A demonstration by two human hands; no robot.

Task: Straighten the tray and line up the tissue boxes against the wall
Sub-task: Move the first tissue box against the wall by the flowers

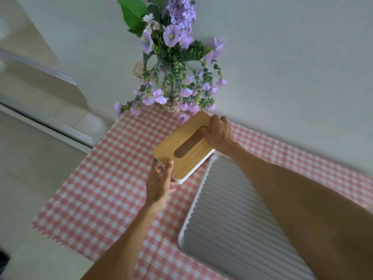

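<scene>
A tissue box [182,146] with a wooden slotted lid and white body is held over the pink checked tablecloth, close to the wall. My left hand [160,181] grips its near corner, thumb on the lid. My right hand [219,133] clasps its far end beside the slot. A white ribbed tray [228,215] lies to the right on the cloth, its far corner almost under the box; my right forearm crosses over it. Only one tissue box is visible.
A glass vase of purple flowers [173,77] stands against the white wall [282,67] just behind the box. The checked cloth [105,178] ends at the table's left edge, with floor and a door frame [46,122] beyond.
</scene>
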